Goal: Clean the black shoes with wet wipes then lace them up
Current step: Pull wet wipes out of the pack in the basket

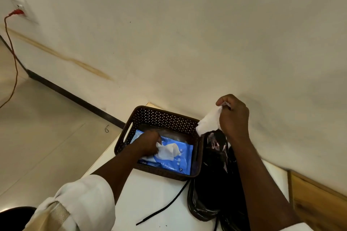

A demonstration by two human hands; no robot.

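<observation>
I'm looking down over a white table (150,193) pushed up against a cream wall (187,33), and both hands are busy with wipes. My left hand (148,142) is down inside the brown perforated basket (165,116), fingers curled and pinching a white wipe (169,151) that sticks up out of the blue wet wipes pack (185,165) lying flat on the basket floor. My right hand (233,116) is raised above the basket's right rim, fingers bunched together and gripping a second wipe (208,121), which hangs down and to the left from the fist, its lower corner level with the basket's far right corner. Just right of the basket, touching its side, there's a dark heap: a black plastic bag (204,204) crumpled around the black shoes (216,148), though I can't make out where bag ends and shoe begins, and my right forearm crosses over most of it. A loose black shoelace (165,208) trails across the tabletop from under the basket's near right corner toward me. Off to the left, an orange cable (14,58) runs down from a wall socket (18,6) to the tiled floor (37,137), and a wooden edge (319,199) shows at far right.
</observation>
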